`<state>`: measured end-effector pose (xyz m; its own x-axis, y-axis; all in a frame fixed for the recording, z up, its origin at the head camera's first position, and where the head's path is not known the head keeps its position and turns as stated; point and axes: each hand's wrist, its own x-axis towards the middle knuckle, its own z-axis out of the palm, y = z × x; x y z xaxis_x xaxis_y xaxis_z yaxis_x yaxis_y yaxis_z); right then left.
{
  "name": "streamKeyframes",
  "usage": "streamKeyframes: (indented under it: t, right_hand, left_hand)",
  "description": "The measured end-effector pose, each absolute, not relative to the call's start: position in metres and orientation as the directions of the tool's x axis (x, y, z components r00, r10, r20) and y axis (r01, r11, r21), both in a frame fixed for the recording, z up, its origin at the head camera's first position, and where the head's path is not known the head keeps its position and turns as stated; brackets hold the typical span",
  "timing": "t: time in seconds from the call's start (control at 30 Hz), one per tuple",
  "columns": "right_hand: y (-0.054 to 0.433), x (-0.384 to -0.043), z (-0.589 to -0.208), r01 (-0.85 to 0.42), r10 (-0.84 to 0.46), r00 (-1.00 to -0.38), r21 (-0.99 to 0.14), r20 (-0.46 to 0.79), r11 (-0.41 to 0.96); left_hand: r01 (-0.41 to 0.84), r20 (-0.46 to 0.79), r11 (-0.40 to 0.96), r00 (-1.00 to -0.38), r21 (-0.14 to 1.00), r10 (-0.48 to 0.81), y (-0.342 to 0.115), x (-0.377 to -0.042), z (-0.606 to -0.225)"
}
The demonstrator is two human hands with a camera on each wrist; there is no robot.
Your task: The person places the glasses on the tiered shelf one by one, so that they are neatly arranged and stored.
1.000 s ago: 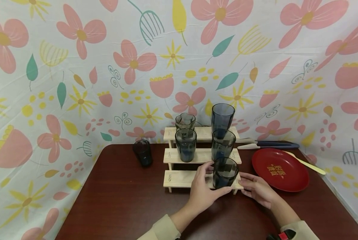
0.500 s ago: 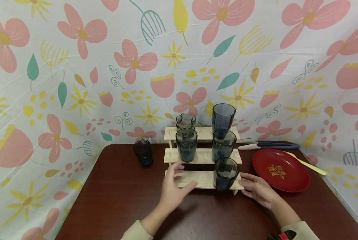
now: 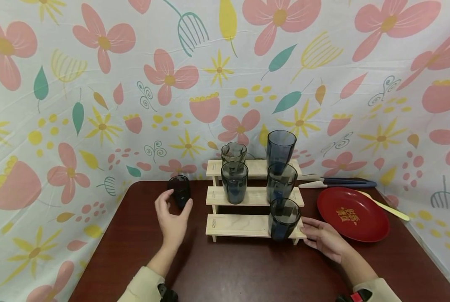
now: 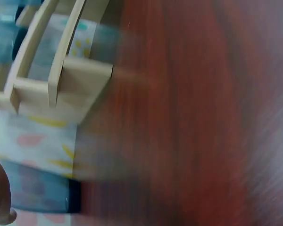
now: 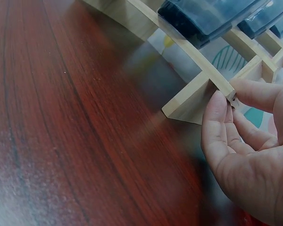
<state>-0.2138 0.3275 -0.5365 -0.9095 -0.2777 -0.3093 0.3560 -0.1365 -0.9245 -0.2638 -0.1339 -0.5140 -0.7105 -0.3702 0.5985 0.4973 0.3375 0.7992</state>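
Observation:
My left hand [image 3: 173, 220] is spread around the near side of a dark drinking glass [image 3: 180, 188] standing alone on the table's left. In the left wrist view, only a bit of that hand [image 4: 0, 197] shows beside the bluish glass [image 4: 37, 188]. A three-tier wooden display rack [image 3: 236, 224] stands mid-table. My right hand [image 3: 324, 240] holds the right end of its lowest tier. The right wrist view has thumb and fingers [image 5: 214, 117] pinching that board's corner. One glass [image 3: 284, 220] sits at the right of the lowest tier.
Two glasses stand on the middle tier, including a left one [image 3: 234, 184]. The top tier bears a short fluted glass [image 3: 233, 152] and a tall blue one [image 3: 280, 147]. A red plate [image 3: 364, 214] and several long-handled utensils [image 3: 345, 183] lie right. A floral cloth [image 3: 225, 84] hangs behind.
My left hand has left the glass on the lowest tier and swung left to the lone dark glass. My right hand stays at the rack's corner.

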Motion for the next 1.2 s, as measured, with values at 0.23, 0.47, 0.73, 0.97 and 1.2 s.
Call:
streamKeyframes:
  t: [0.23, 0.47, 0.73, 0.97, 1.2]
  right_hand:
    - [0.328, -0.214, -0.534, 0.369, -0.276, -0.905, -0.920, -0.323, -0.134]
    - [0.328, -0.213, -0.535, 0.358, -0.275, -0.908, -0.925, -0.315, -0.125]
    - [0.328, -0.213, -0.534, 0.364, -0.272, -0.908, -0.922, -0.319, -0.135]
    - [0.326, -0.214, -0.533, 0.357, -0.252, -0.914, -0.926, -0.318, -0.127]
    - [0.325, -0.214, -0.535, 0.360, -0.244, -0.915, -0.924, -0.322, -0.128]
  left_hand:
    - [0.370, 0.481, 0.337, -0.801, 0.866, -0.356, -0.151, -0.288, -0.515]
    - [0.277, 0.379, 0.319, -0.866, 0.906, -0.326, -0.154, -0.308, -0.521]
    - [0.236, 0.332, 0.283, -0.871, 0.930, -0.363, -0.157, -0.319, -0.523]
    - [0.191, 0.294, 0.278, -0.869, 0.941, -0.399, -0.160, -0.320, -0.526]
    - [0.185, 0.294, 0.276, -0.852, 0.943, -0.434, -0.158, -0.320, -0.527]
